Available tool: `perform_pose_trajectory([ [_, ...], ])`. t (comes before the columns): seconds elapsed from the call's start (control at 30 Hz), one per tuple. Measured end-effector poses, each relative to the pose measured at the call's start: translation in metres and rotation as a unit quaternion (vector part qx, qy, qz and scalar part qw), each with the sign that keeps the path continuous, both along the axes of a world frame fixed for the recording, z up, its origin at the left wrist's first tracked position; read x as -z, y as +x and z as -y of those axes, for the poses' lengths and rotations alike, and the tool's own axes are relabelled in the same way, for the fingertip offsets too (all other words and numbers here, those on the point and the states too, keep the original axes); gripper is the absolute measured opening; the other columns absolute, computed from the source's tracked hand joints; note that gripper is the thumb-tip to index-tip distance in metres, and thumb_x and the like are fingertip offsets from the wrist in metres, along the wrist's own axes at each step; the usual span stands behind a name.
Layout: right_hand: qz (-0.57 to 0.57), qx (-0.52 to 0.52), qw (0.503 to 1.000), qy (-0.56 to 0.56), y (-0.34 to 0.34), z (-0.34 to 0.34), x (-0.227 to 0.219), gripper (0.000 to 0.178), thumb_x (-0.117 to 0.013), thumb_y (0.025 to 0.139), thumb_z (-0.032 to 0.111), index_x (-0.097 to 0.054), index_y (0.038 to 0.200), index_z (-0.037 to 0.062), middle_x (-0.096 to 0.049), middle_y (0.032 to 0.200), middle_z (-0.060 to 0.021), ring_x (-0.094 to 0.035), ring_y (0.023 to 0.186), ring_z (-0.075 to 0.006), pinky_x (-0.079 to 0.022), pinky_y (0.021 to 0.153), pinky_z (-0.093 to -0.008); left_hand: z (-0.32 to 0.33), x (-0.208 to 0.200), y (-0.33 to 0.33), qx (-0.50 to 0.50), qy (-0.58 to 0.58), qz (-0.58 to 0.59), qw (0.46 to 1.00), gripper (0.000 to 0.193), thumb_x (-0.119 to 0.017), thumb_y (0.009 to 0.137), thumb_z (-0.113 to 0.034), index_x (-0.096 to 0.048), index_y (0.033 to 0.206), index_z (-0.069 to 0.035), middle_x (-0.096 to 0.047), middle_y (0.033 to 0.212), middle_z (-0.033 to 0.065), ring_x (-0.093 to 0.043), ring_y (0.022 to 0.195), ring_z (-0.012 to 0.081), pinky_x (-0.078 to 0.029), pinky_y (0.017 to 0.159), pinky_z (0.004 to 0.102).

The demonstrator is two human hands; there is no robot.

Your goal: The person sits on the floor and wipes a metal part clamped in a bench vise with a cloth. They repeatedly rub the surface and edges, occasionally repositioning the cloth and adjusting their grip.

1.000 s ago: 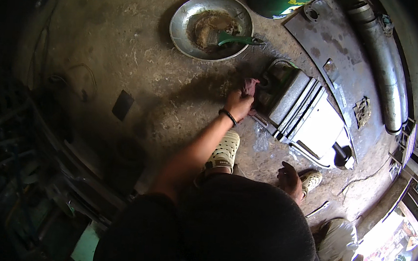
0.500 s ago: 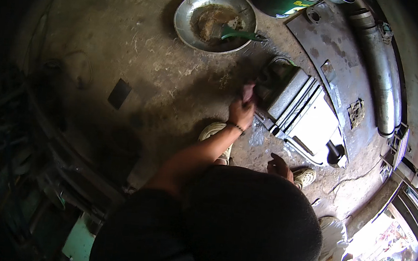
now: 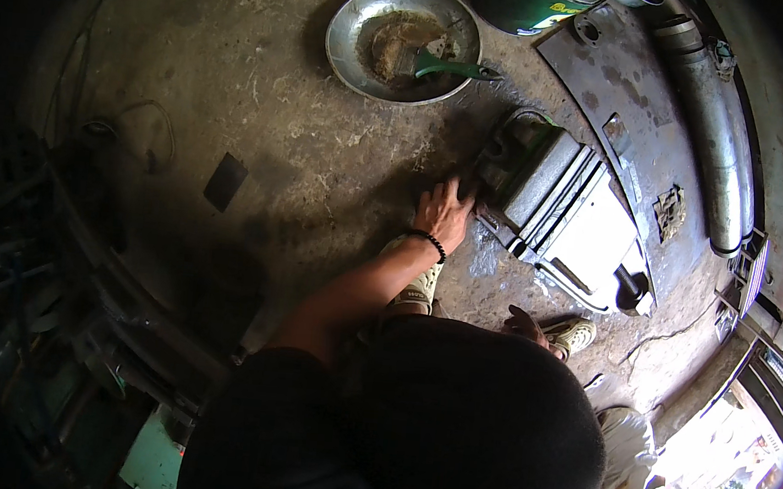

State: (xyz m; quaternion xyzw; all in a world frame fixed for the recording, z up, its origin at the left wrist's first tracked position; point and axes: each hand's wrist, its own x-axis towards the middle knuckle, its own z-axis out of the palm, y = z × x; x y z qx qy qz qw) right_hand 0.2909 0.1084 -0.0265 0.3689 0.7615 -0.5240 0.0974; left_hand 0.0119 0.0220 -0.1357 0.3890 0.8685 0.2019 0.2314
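As I inspect the floor through the head camera, I find the left hand low beside a metal vise-like block. I record its grip as released: the fingers are extended and spread, palm down, with a dark beaded bracelet at the wrist. I cannot tell whether the thumb side touches the block. The block itself lies on the floor, just right of the left hand, its dark hollow end turned away to the upper left and its wide, bright face toward the lower right.

I note the right hand in shadow beside a pale perforated shoe; I cannot tell the state of its grip, as a dark rounded form hides much of that arm.

Beyond the left hand I observe a shallow metal pan containing brownish residue. A green-handled brush rests in it, the handle crossing the rim. Near the pan, at the top edge, stands a green container. On the block's far side I log a flat metal sheet, with a large metal pipe lengthwise at its right.
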Motion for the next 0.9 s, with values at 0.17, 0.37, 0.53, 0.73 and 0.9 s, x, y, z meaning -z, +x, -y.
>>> perform_pose_trajectory([
  [0.17, 0.048, -0.015, 0.999, -0.002, 0.006, 0.005, 0.018, 0.037, -0.066, 0.091, 0.013, -0.062, 0.127, 0.0060, -0.069, 0.101, -0.0121, -0.070, 0.084, -0.0200, -0.058, 0.070, -0.0318, 0.005, 0.014, -0.002, -0.088, 0.144, 0.022, 0.985, 0.049, -0.066, 0.086, -0.016, -0.056, 0.133, -0.010, -0.055, 0.126, 0.0190, -0.058, 0.110, 0.0384, -0.050, 0.090, 0.0495],
  [0.37, 0.130, 0.038, 0.990, -0.023, 0.033, 0.003, 0.035, 0.037, -0.067, 0.091, 0.015, -0.063, 0.127, 0.0069, -0.069, 0.099, -0.0116, -0.070, 0.084, -0.0196, -0.058, 0.068, -0.0301, 0.008, 0.016, -0.003, -0.086, 0.272, -0.021, 0.958, 0.026, -0.075, 0.077, -0.015, -0.069, 0.101, -0.004, -0.059, 0.126, 0.0144, -0.059, 0.110, 0.0360, -0.049, 0.094, 0.0472],
  [0.53, 0.133, 0.074, 0.987, -0.051, 0.038, 0.003, 0.045, 0.037, -0.068, 0.091, 0.016, -0.063, 0.127, 0.0068, -0.069, 0.097, -0.0107, -0.069, 0.083, -0.0187, -0.057, 0.068, -0.0306, -0.006, 0.007, 0.005, -0.057, 0.061, -0.051, 0.995, 0.024, -0.072, 0.081, -0.030, -0.075, 0.095, -0.011, -0.036, 0.151, 0.0188, -0.040, 0.132, 0.0385, -0.035, 0.103, 0.0605],
  [0.73, 0.132, 0.024, 0.991, 0.008, 0.043, 0.008, 0.045, 0.038, -0.069, 0.090, 0.015, -0.062, 0.127, 0.0066, -0.069, 0.095, -0.0106, -0.069, 0.082, -0.0185, -0.056, 0.069, -0.0310, -0.024, 0.002, 0.006, -0.080, -0.042, -0.018, 0.996, 0.040, -0.065, 0.086, -0.030, -0.067, 0.123, -0.015, -0.036, 0.150, 0.0224, -0.048, 0.124, 0.0376, -0.041, 0.097, 0.0549],
  [0.9, 0.109, -0.003, 0.993, 0.050, 0.037, 0.007, 0.028, 0.039, -0.069, 0.090, 0.014, -0.062, 0.127, 0.0058, -0.069, 0.094, -0.0106, -0.069, 0.082, -0.0192, -0.055, 0.070, -0.0315, -0.010, 0.016, -0.005, -0.057, 0.019, -0.044, 0.997, 0.043, -0.065, 0.088, -0.026, -0.061, 0.130, -0.017, -0.045, 0.141, 0.0134, -0.049, 0.122, 0.0329, -0.043, 0.092, 0.0517],
])
